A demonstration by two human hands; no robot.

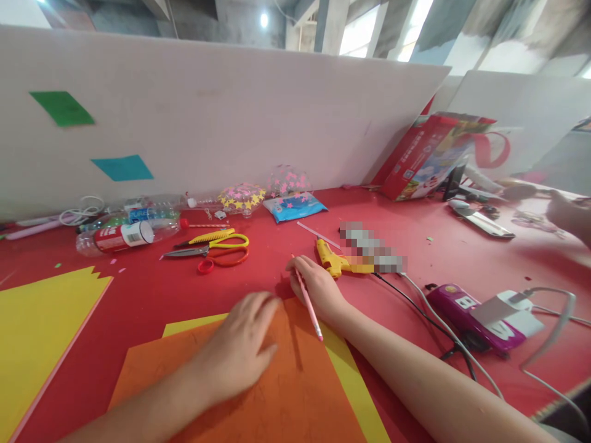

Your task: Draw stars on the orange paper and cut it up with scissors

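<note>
Observed a pink pencil (310, 304) grasped in the right hand (319, 288) and a blurred, seemingly empty left hand (240, 347) over orange paper (309, 400) atop yellow paper (349, 370); judged the step as sheet alignment, calling for steadied layers.

Bright windows (361, 34) up top, blurry left grip (235, 351), stretched edges

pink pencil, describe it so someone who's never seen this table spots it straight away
On the red table, look for the orange sheet in the foreground. Near its top right corner, the right hand holds the pencil, which slants with its eraser end toward the viewer. Its slim pink shaft sets it apart from the chunky yellow glue gun to its right.
</note>
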